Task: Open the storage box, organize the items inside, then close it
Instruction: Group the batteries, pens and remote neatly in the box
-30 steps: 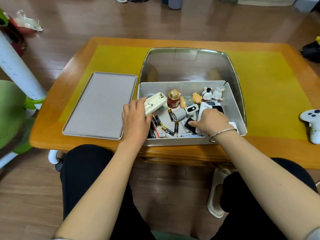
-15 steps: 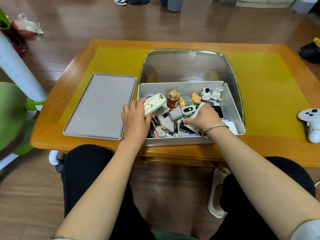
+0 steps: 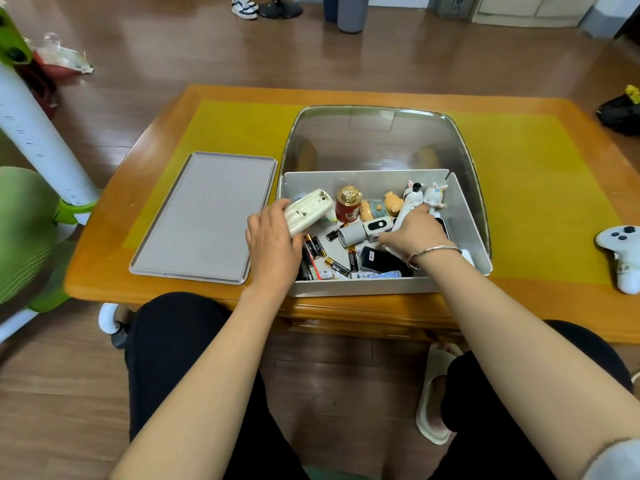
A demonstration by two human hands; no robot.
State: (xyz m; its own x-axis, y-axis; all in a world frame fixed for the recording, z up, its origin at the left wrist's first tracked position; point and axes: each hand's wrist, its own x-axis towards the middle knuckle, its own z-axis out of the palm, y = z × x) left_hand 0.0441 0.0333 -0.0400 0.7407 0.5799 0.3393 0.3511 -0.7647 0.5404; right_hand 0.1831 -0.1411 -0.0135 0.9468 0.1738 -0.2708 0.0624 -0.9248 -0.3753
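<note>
The white storage box [image 3: 360, 287] stands open at the table's near edge, its clear lid [image 3: 381, 140] tipped back behind it. My left hand [image 3: 273, 244] grips a white battery charger [image 3: 308, 211] at the box's left end. My right hand [image 3: 415, 230] is inside the box on the right, fingers curled round a slim white item [image 3: 403, 210] whose tip points toward the toy figurines [image 3: 434, 197]. Loose batteries [image 3: 337, 265], a red bottle with a gold cap [image 3: 348, 206], a grey cylinder device [image 3: 351, 233] and a black item [image 3: 381, 259] lie between my hands.
A flat grey tray [image 3: 204, 216] lies on the yellow mat left of the box. A white game controller [image 3: 623, 251] sits at the table's right edge. A green chair [image 3: 24, 230] stands to the left, and a slipper [image 3: 433, 410] is on the floor under the table.
My right hand has moved from the box's near right corner toward the back, up to the figurines, with the white item. My left hand still holds the charger in place.
</note>
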